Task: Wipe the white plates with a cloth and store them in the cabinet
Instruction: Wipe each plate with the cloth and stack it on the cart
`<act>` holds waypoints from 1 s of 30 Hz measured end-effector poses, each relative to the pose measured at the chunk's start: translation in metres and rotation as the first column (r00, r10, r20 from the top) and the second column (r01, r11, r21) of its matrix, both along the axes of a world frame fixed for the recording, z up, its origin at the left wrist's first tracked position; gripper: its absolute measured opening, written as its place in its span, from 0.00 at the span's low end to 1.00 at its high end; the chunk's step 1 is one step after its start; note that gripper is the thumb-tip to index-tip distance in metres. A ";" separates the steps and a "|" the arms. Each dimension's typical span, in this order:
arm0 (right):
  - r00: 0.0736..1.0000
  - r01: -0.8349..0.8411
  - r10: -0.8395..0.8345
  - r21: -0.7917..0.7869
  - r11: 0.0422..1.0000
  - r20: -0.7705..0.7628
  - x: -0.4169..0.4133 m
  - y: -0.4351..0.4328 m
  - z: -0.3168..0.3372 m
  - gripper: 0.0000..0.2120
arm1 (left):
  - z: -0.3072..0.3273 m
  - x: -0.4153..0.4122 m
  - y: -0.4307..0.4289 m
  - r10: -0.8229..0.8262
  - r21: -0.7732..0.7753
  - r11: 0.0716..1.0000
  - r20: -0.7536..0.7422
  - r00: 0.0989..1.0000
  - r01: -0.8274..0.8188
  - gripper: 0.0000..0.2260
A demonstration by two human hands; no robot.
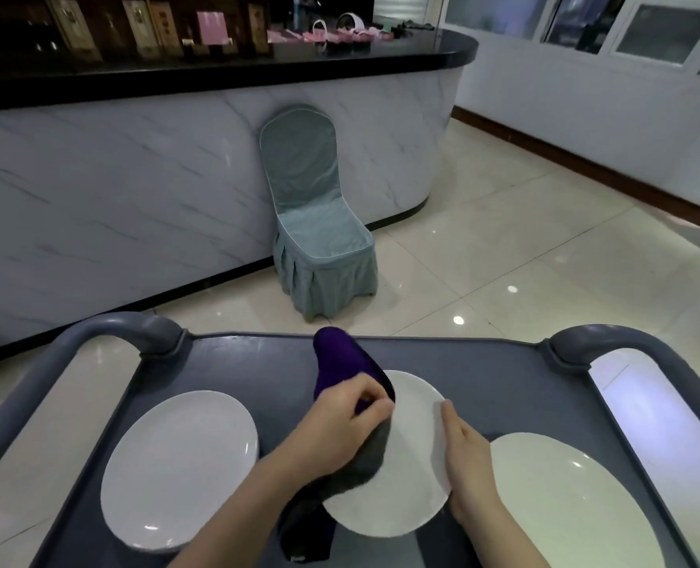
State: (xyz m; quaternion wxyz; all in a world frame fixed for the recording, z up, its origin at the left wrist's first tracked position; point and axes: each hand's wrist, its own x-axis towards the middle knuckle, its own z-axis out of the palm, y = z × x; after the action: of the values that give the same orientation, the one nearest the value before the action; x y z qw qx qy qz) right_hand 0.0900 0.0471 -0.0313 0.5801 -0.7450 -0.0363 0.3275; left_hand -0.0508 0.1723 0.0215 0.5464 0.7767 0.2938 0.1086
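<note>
The cart tray point(504, 383) – a dark grey basin with a raised rim – carries three white plates.

- Left plate point(180, 469): lies flat on the tray, well apart from both hands.
- Right plate point(565, 506): lies flat near the tray's right rim, just beside the right forearm.
- Middle plate point(410, 465): held between the two hands and tilted, with its face turned toward the camera.

The left hand point(340, 424) has its fingers curled and pinches the purple cloth point(340, 362) against the left rim of the middle plate. One end of the cloth rises above the hand; the rest drapes down behind the plate's left edge to the tray. The right hand point(467, 457) grips the plate's right rim, with the thumb lying along the edge. The other fingers pass behind the plate and are hidden.

Two rounded grey handles point(135, 325) stand at the tray's far corners.

Beyond the cart is a glossy, pale tiled floor point(524, 239). A chair point(315, 223) in a grey-green fabric cover stands against a curved counter point(135, 178) with a marble-pattern front and a black top. Small pink baskets point(319, 32) sit on that top. At the right is a white wall with a dark skirting board, and windows point(664, 30) above.
</note>
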 end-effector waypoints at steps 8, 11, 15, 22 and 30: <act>0.980 0.135 -0.123 0.072 0.988 -0.154 0.008 -0.005 0.016 0.18 | -0.019 -0.025 -0.009 -0.117 0.621 0.763 -0.141 0.983 0.180 0.18; 0.978 0.137 -0.123 0.072 0.988 -0.169 0.007 -0.007 0.020 0.19 | -0.024 -0.024 -0.029 -0.286 0.704 0.595 -0.265 0.921 0.388 0.22; 0.980 0.120 -0.104 0.086 0.989 -0.171 -0.009 -0.006 0.024 0.19 | -0.034 -0.010 -0.051 -0.274 0.722 0.531 -0.348 0.896 0.443 0.25; 0.982 0.161 -0.147 0.118 0.980 -0.123 -0.021 -0.008 0.032 0.20 | -0.046 0.006 -0.027 0.090 0.723 0.654 -0.365 0.927 0.222 0.28; 0.984 0.178 -0.174 0.108 0.978 -0.047 -0.014 -0.013 0.044 0.21 | -0.042 -0.015 -0.084 -0.108 0.749 0.589 -0.299 0.948 0.303 0.28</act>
State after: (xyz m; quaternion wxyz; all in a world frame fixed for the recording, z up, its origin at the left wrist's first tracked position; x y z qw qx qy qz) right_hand 0.0761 0.0342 0.0124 0.6483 -0.7052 0.0224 0.2862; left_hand -0.0656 0.0883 -0.0203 0.1228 0.9725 0.1831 0.0746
